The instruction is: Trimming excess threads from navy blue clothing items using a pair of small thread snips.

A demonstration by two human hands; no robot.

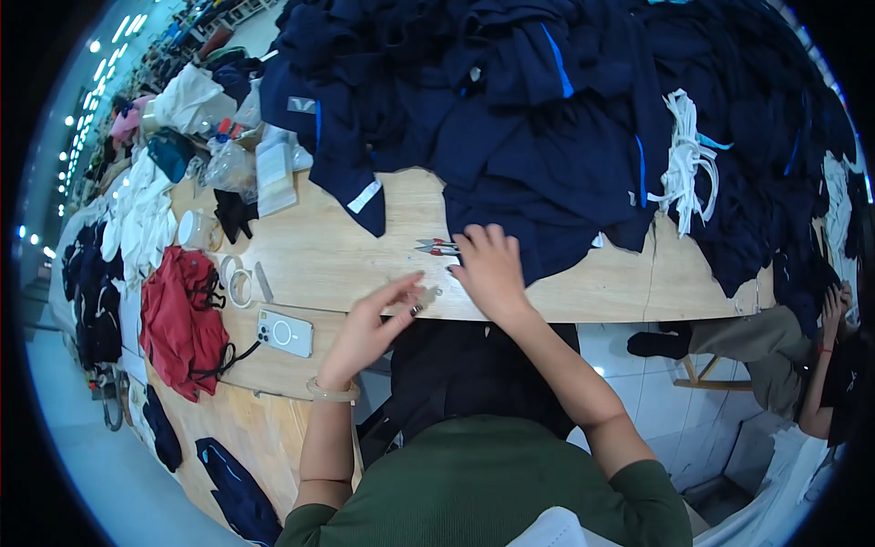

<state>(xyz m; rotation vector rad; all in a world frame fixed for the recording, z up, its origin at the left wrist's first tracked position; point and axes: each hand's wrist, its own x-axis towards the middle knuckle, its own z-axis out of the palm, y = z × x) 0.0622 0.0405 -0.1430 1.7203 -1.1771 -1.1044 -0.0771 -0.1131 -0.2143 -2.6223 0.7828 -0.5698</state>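
My right hand (492,273) is over the pale wooden table (365,264), at the edge of a navy garment (529,173). Its fingers are spread, with the thumb apart from them. Just left of its fingertips lies a pair of thread snips (437,247) with red handles, blades pointing left; the hand hides the handle ends. My left hand (369,324) hovers near the table's front edge, fingers and thumb parted. A small pale scrap (430,294) lies by its fingertips, too small to name.
Navy garments with blue strips pile across the back. A bundle of white cords (685,169) hangs on them at right. At left are a phone (284,332), tape rolls (237,283), a red garment (185,319) and plastic bags (232,169). Another person's hand (831,314) shows far right.
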